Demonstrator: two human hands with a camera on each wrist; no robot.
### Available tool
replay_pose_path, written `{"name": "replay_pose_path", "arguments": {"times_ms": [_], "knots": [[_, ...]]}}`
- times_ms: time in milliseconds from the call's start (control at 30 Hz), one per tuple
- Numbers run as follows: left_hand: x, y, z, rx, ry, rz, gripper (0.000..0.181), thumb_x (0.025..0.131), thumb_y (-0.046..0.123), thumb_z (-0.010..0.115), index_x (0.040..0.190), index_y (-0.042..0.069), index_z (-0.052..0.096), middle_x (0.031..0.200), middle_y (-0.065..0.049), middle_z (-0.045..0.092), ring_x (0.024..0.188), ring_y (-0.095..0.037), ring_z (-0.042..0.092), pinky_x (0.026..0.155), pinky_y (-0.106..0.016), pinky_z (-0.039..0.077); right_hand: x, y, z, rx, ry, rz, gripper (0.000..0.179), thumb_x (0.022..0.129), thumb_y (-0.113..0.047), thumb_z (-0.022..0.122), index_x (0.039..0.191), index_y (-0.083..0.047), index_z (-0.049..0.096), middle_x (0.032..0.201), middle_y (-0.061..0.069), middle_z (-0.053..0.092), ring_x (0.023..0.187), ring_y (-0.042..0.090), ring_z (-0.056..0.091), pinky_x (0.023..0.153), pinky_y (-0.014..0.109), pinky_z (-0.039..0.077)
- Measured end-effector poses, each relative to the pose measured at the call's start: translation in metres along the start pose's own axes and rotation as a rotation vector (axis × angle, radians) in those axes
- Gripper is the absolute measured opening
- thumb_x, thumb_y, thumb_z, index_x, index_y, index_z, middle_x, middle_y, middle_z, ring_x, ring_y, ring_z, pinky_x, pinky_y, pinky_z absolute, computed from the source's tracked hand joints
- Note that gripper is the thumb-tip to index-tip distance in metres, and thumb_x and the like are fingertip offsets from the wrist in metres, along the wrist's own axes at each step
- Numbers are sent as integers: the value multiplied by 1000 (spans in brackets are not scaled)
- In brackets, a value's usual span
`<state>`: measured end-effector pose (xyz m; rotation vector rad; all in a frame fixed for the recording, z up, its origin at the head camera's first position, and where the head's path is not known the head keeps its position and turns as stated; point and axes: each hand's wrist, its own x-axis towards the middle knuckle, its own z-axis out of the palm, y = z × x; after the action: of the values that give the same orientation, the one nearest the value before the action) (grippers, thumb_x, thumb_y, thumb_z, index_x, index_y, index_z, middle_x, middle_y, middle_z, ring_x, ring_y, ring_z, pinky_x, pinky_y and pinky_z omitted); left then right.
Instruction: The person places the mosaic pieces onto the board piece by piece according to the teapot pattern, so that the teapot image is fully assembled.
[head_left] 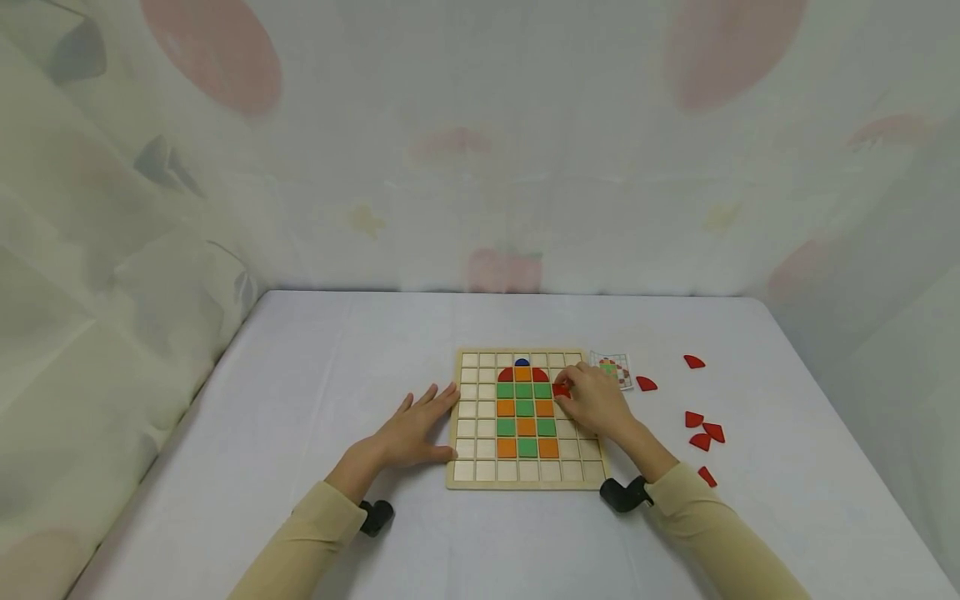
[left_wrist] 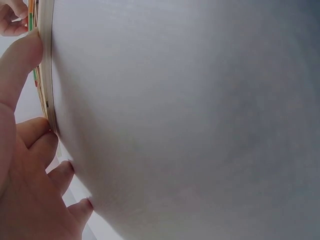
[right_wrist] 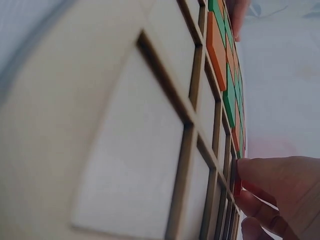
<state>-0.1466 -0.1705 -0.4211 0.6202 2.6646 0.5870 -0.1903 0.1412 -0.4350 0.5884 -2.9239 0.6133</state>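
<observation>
The flat red tile [head_left: 561, 390] is pinched in the grip of the right hand [head_left: 597, 402] at the pale wooden grid board [head_left: 486, 471], beside a green square tile [head_left: 542, 390]. Probably light and stiff, it is best held by its edges. The board's left edge is touched by the left hand [head_left: 408, 435], fingers spread; room is left on the white-covered counter [head_left: 360, 350].

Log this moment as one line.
left hand: touches board edge | right hand: pinches red piece at board | loose red pieces: right of board
</observation>
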Motion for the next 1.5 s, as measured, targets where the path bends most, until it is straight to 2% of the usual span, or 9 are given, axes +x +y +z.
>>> {"name": "replay_pose_path", "arguments": {"times_ms": [167, 600, 733, 900, 1000, 1200, 1400, 1500], "knots": [[0, 0, 0, -5, 1, 3, 89, 77, 36, 72, 148, 14, 22, 154, 1, 17, 142, -28, 11, 111, -55, 5, 0, 1, 0, 33, 10, -4, 18, 76, -17, 74, 91, -10, 66, 80, 2, 59, 70, 15, 54, 61, 28, 44], [1, 1, -1, 12, -6, 14, 89, 78, 38, 71, 148, 13, 22, 154, -1, 16, 142, -29, 11, 111, -56, 6, 1, 2, 0, 6, 5, -4, 20, 76, -20, 74, 90, -10, 65, 78, 1, 57, 67, 14, 51, 59, 26, 42], [1, 1, -1, 20, -11, 7, 89, 78, 39, 71, 148, 14, 22, 154, 0, 16, 142, -28, 11, 111, -56, 6, -2, 2, -3, 26, -24, -2, 22, 78, -20, 72, 96, -9, 65, 84, 2, 59, 73, 16, 53, 64, 30, 45], [0, 3, -2, 14, -9, 4, 89, 77, 39, 72, 147, 12, 23, 154, -1, 18, 141, -29, 12, 110, -57, 6, -10, 4, -11, 106, -49, 38, 23, 82, -18, 68, 103, -10, 64, 98, 5, 60, 82, 19, 53, 71, 34, 48], [0, 4, -3, 11, -8, 3, 89, 77, 38, 72, 147, 12, 23, 154, -1, 18, 141, -30, 12, 110, -57, 6, -16, 8, -18, 147, -20, 55, 23, 83, -15, 67, 105, -9, 63, 99, 5, 61, 83, 19, 54, 71, 35, 49], [-1, 3, -2, 14, -7, 0, 89, 77, 39, 72, 147, 12, 23, 154, -1, 18, 141, -29, 12, 111, -56, 7, -24, 27, -32, 186, 89, 49, 22, 83, -8, 65, 105, -4, 63, 99, 9, 63, 84, 23, 59, 73, 38, 51], [-1, 2, -1, 11, -6, -9, 89, 77, 38, 72, 147, 12, 23, 154, -1, 18, 142, -28, 11, 111, -56, 7, -32, 51, -45, 167, 153, 109, 23, 82, -3, 63, 105, -1, 63, 97, 14, 63, 78, 24, 54, 65, 36, 46], [-1, 1, -1, 10, -5, -10, 89, 78, 38, 72, 147, 13, 23, 154, -1, 18, 142, -29, 11, 111, -56, 7, -36, 61, -50, 147, 161, 125, 22, 82, -2, 62, 104, 0, 63, 96, 17, 62, 78, 26, 55, 65, 39, 47]]}}
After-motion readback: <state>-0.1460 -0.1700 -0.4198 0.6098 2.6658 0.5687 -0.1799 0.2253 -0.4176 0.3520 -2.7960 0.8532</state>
